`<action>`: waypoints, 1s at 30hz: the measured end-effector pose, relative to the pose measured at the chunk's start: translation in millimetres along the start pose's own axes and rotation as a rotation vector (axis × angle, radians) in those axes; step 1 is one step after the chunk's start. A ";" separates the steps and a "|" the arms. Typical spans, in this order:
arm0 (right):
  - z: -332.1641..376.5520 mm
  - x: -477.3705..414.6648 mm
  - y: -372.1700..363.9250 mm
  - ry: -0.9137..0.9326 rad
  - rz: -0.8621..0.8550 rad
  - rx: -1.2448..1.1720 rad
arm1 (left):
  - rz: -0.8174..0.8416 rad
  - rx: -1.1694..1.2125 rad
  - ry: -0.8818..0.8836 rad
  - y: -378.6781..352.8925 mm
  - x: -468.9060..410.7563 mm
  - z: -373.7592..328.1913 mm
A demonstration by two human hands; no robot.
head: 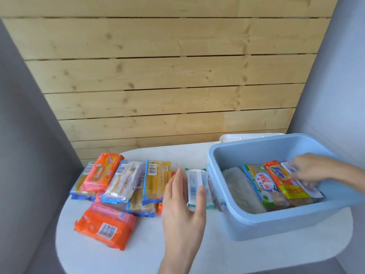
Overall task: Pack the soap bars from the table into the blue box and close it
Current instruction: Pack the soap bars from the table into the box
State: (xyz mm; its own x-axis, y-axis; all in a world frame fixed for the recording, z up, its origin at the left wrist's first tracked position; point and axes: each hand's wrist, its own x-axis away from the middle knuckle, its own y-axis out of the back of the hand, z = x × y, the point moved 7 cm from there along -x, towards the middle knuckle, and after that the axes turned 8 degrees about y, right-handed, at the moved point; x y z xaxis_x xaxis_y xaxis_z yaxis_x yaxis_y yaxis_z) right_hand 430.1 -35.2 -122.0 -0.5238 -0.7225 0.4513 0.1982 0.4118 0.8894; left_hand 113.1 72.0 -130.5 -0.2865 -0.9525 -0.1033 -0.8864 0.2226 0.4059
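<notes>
Left hand [182, 202] clamped on white green-edged soap bar [195, 188] just left of pale blue plastic box [256, 224]; right hand [310, 169] gripping white packet [308, 186] inside.

— What is the box [254, 224] made of, the one the right hand [310, 168] reaches into?
— Smooth pale-blue plastic, matt with a faint sheen. The bars inside [276, 186], by that hand's fingers, are in glossy printed film.
— And the bar under the left hand [182, 202]?
— That white-wrapped bar [195, 186] has shiny plastic wrap with green edges. Left of that hand, the orange pack [105, 226] and the rest of the pile [122, 180] have the same crinkled, glossy film.
— The tabletop [138, 258]?
— White, smooth, matt. Beyond both hands, the wall [167, 76] is bare knotty wood planks, unvarnished-looking.
</notes>
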 end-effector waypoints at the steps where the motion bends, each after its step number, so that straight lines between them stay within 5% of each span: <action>1: -5.3 3.9 4.1 -0.015 -0.126 -0.088 | -0.150 -0.123 -0.042 18.5 -4.4 9.0; 3: -4.8 16.3 14.4 -0.006 -0.394 -0.183 | -0.311 -0.407 -0.040 37.6 -19.9 25.2; 9: 48.6 57.8 36.4 0.174 -0.701 -0.378 | -0.090 -0.865 0.201 12.3 -73.6 44.3; 11: 56.5 72.4 45.9 0.215 -0.771 -0.423 | -0.126 -0.586 0.264 21.0 -80.2 49.4; 14: 64.3 88.8 52.3 0.299 -0.767 -0.633 | 0.027 0.361 0.348 32.7 -72.4 38.8; 18: 110.3 100.3 54.1 0.509 -0.339 -1.198 | 0.406 0.968 0.298 10.3 -46.2 -22.5; 20: 135.1 104.3 59.8 0.577 -0.233 -1.257 | 0.484 0.873 0.191 -6.3 -29.5 -58.9; 25: 116.7 98.6 82.6 0.499 -0.452 -1.175 | 0.617 0.507 -0.038 -41.7 -4.1 -116.9; 30: 22.4 78.2 76.9 0.146 -0.472 -0.980 | 0.279 -0.032 -0.148 -29.0 -4.9 -76.2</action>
State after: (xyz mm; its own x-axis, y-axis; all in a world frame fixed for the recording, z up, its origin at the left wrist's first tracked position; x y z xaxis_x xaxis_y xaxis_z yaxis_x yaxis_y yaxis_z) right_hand 385.8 -47.6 -20.0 -0.6297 -0.7769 -0.0034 0.6095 -0.4968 0.6178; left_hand 168.0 54.3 -72.6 -0.5687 -0.8145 -0.1144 -0.7553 0.4621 0.4649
